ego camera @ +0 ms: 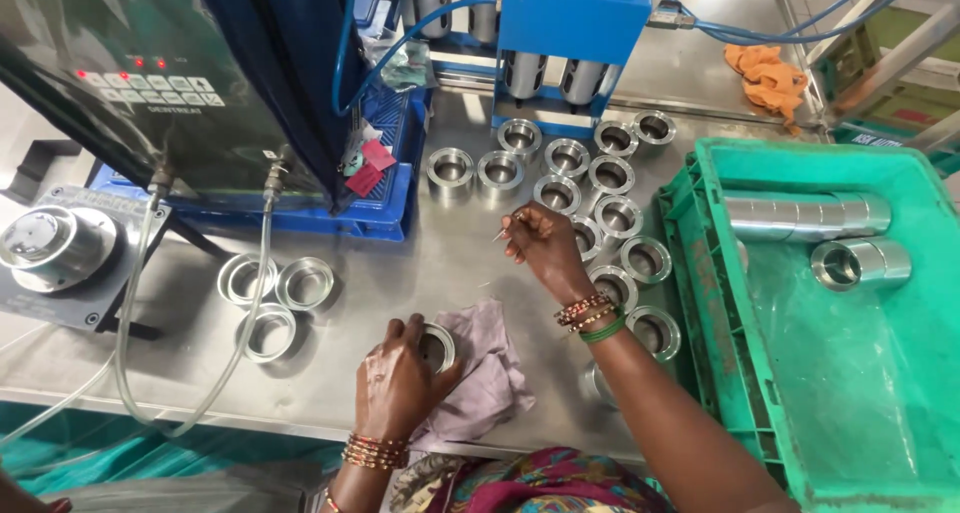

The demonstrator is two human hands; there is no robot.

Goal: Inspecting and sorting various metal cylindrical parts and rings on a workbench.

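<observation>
The big green plastic crate (720,303) sits on your right, with shiny metal tubes inside. Your left hand (395,383) wraps around a shiny round metal ring (436,347) on the soft purple cloth (490,373). Your right hand (545,248) pinches a thin little stick (505,230).

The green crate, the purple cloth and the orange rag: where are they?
green crate (700,263): head view, on its left wall.
purple cloth (490,368): head view, on its middle fold.
orange rag (770,76): head view, on its bunched middle.
</observation>
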